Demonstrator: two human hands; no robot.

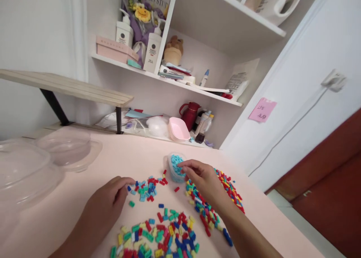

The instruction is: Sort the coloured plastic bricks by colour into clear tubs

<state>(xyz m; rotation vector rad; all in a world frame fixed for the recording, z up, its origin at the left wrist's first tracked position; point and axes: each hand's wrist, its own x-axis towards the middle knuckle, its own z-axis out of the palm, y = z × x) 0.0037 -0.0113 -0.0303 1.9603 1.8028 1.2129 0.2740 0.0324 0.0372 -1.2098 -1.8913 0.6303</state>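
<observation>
At the left edge of a small pile of mixed toy bricks [148, 188], my left hand [111, 196] rests with its fingers curled and the index fingertip near a dark blue brick [129, 188]. Whether it pinches anything is hidden. My right hand [203, 177] reaches over the right rim of a small clear tub [178, 178] filled with light blue bricks [176, 162]. Its thumb and index finger are drawn together above those bricks, and what they hold is too small to make out. A single red brick [176, 189] lies just below the tub.
Loose coloured bricks [158, 235] spread across the front, with another heap [229, 188] under and beyond my right forearm. Clear plastic containers [67, 147] stand at left. Behind are a pink tray [179, 129], a red jug [190, 115] and a white shelf [135, 70].
</observation>
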